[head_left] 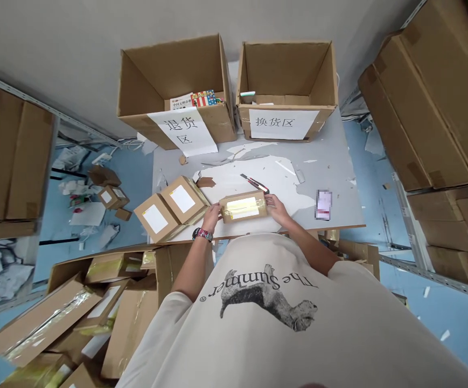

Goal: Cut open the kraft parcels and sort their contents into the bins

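A small taped cardboard box (243,208) with a white label is at the table's front edge, in front of my body. My left hand (211,216) grips its left end, fingers closed around the edge. At the opposite end, my right hand (276,209) grips the box the same way. Just beyond the box lies a utility knife (255,183) with a red and black handle. Two more labelled cardboard boxes, a nearer one (155,218) and a farther one (182,199), sit side by side left of my left hand.
Two open cartons with paper signs, a left one (225,121) holding books and a right one (286,110), stand at the table's back. A phone (323,205) lies to the right. A large carton (169,269) of parcels is at lower left. Shelves with cartons (423,113) flank the table.
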### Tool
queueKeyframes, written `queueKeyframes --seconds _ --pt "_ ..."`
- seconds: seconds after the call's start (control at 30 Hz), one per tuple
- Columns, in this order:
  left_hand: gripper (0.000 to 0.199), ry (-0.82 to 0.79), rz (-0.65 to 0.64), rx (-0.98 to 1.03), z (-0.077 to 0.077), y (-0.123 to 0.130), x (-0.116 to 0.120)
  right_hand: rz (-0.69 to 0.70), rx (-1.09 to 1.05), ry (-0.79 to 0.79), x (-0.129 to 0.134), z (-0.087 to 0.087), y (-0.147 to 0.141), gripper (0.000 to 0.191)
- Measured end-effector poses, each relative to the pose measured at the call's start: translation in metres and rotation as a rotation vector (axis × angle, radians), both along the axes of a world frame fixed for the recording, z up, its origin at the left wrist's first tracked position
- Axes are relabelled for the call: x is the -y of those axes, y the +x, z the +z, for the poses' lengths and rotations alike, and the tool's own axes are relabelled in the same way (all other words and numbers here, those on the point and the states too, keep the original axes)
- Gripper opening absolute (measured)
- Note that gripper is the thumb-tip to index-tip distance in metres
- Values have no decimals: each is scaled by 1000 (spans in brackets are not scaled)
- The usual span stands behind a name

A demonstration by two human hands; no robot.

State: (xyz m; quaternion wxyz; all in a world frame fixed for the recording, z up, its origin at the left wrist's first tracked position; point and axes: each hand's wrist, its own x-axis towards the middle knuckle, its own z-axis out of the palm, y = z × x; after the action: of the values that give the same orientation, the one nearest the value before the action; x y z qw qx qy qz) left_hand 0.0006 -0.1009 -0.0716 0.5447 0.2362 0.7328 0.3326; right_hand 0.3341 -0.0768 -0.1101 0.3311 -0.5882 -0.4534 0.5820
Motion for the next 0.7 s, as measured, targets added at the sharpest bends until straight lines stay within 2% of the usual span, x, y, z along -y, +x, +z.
queueKeyframes --seconds 0.13,0.23,0.37,0.47,0.53,0.63,0.7 --pt "39 5 101 43 -6 -4 16 -46 -16 -74 10 -6 8 47" --pt "43 -33 37 -10 -14 1 21 -43 87 -113 15 -9 5 53" --pt "42 14 -102 -129 -20 9 23 -9 164 -36 13 -7 -2 51" --pt "60 101 -93 -93 -22 13 28 -6 104 -24 12 -1 1 58" --pt "67 159 -51 -27 -23 12 34 -47 25 -65 15 3 4 54" --pt "50 142 23 1 -22 8 41 -155 -80 -149 21 8 5 35" --pt "31 82 62 3 -22 4 43 -204 -80 -194 24 12 2 38"
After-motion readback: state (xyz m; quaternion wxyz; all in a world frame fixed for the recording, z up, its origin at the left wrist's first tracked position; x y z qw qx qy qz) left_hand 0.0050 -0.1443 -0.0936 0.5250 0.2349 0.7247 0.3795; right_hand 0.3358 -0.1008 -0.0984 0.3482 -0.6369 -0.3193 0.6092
